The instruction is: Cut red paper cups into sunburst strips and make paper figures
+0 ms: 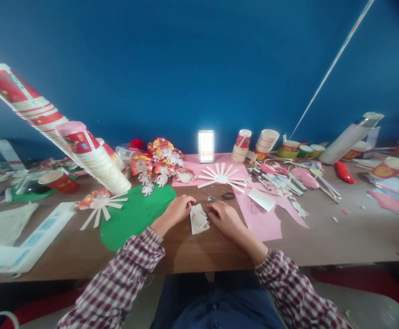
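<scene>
My left hand [179, 208] is above the brown table, its fingers curled and pressed together; what they hold, if anything, is too small to name. Facing it, my right hand [225, 217] is also closed, thumb and fingers drawn in, their contents hidden. Between and just below the two hands lies a small whitish paper piece [198, 220] with brownish marks. Just beyond my fingertips are scissors [227, 196] with dark handles. A green paper sheet [136, 219] lies beside my left forearm, and a pink paper sheet [259, 224] lies to the right of my right hand.
Several paper figures with red and yellow frills [163, 153] stand behind the green sheet. A fan of white strips [221, 174] lies on pink paper. Leaning stacked paper cups [97, 164] rise at left. More cups [267, 139], a red object [344, 172] and paper scraps are at right.
</scene>
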Action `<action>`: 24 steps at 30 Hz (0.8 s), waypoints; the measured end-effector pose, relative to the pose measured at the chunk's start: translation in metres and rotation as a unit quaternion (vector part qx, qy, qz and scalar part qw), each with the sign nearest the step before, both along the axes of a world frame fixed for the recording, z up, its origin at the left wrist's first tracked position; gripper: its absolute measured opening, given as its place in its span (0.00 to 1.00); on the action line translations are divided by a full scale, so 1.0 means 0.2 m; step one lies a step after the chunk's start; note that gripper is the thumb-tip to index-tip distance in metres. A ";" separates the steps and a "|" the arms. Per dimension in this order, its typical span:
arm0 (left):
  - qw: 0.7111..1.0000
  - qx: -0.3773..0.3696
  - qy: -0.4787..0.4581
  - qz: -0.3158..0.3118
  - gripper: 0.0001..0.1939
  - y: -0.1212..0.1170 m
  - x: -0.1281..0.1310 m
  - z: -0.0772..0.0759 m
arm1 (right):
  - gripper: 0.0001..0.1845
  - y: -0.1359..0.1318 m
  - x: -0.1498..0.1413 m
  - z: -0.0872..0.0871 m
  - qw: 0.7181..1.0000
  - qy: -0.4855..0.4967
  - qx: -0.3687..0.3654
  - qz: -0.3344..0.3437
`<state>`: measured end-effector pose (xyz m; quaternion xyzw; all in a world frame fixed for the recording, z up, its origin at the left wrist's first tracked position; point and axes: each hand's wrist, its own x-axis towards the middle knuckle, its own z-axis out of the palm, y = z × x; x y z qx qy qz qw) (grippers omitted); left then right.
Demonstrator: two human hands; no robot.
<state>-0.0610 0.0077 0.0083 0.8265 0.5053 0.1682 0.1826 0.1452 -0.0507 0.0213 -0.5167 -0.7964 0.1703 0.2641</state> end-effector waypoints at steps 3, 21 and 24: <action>1.000 0.007 -0.003 0.003 0.16 -0.01 0.00 0.02 | 0.12 -0.03 -0.02 0.02 0.998 -0.030 0.028 0.053; 0.984 0.147 -0.035 -0.092 0.15 -0.50 -0.10 -0.08 | 0.17 -0.07 0.01 -0.04 0.977 -0.150 0.057 0.139; 0.985 0.147 -0.034 -0.089 0.14 -0.49 -0.09 -0.08 | 0.17 -0.09 -0.01 -0.04 0.977 -0.156 0.055 0.138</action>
